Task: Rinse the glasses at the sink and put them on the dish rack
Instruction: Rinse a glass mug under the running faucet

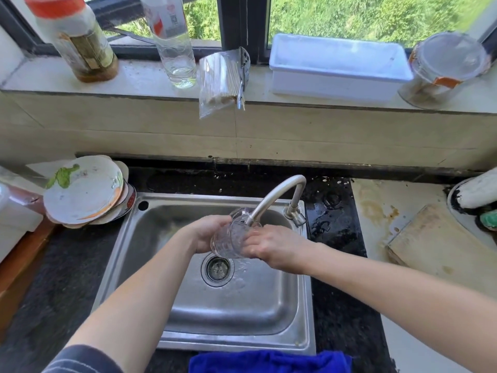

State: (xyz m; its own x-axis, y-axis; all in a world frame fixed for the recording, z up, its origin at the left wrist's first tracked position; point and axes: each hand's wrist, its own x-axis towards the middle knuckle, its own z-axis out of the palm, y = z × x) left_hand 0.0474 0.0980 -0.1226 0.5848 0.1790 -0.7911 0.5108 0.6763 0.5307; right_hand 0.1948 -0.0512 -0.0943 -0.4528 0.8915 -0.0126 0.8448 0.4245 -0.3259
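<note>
A clear drinking glass (231, 236) is tilted over the steel sink (150, 259), its mouth up against the spout of the curved faucet (279, 193). My left hand (207, 232) grips the glass from the left side. My right hand (271, 246) holds it from the right, fingers wrapped around its lower part. Water splashes onto the sink floor near the drain (217, 268). No dish rack can be made out in view.
Stacked plates and bowls (83, 189) stand left of the sink. A cutting board (441, 240) lies at the right. A blue cloth (269, 362) hangs at the front edge. The windowsill holds bottles (75, 39), a chopstick bag (219, 82), a white tub (338, 68).
</note>
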